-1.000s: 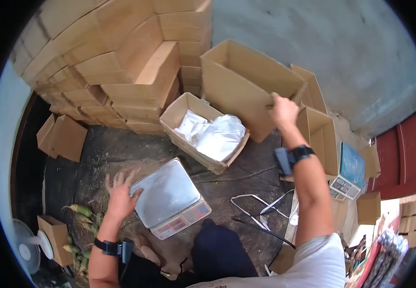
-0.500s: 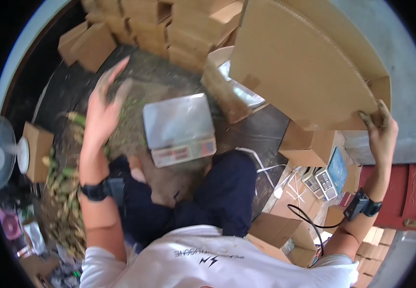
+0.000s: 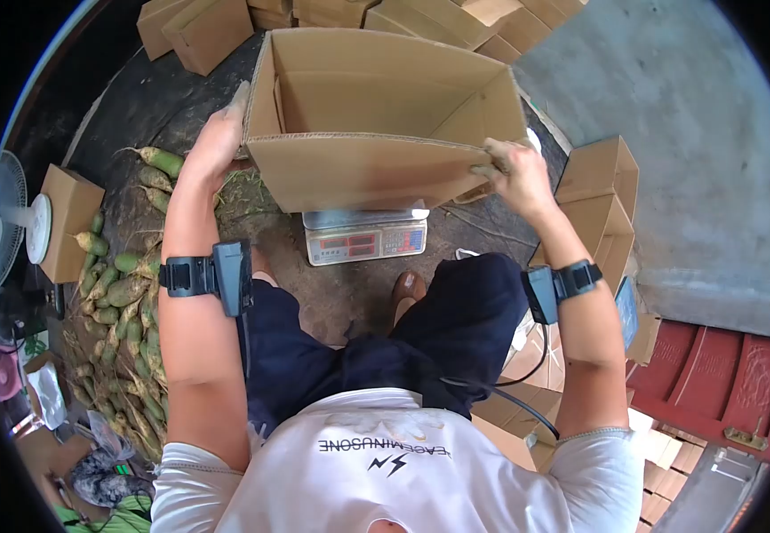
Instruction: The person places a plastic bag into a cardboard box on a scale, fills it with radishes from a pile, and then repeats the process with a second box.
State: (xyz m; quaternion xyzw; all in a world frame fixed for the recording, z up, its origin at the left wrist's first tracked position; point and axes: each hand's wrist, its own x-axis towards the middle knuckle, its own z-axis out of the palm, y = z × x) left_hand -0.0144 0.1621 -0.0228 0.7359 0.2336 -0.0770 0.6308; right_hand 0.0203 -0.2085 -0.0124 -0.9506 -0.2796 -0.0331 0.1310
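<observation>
Large cardboard box [image 3: 358,173], open at the top, is held in front of the person's body, directly over the scale [image 3: 367,243]; its long near wall faces the person, and its mouth shows bare inner walls. Left hand [image 3: 218,144] is against the outer face of the box's left end, palm side toward the cardboard; one finger points upward along that wall. The remaining left fingers are partly hidden, so I cannot tell whether they are together or apart. Right hand [image 3: 520,175] is at the near right corner, its fingers clamped on the top edge of the near wall. The box hides the rear of the scale's plate; only the front strip of the plate and the lit panel with red readouts are visible. Whether the box bottom touches the plate cannot be told from this angle. Scale sits on the dark floor [image 3: 505,226] between the person's knees and the box. To the left of the left arm: a heap of green and white radishes [image 3: 127,293], a few lying near the left hand. Farther left, a fan [image 3: 1,222] stands beside a small carton [image 3: 74,231]. To the right, past the right forearm, open cartons [image 3: 594,191] stand near the grey wall [image 3: 669,107]. Each forearm carries a black strap with a dark device. A black cable [image 3: 527,413] runs below the right forearm.
</observation>
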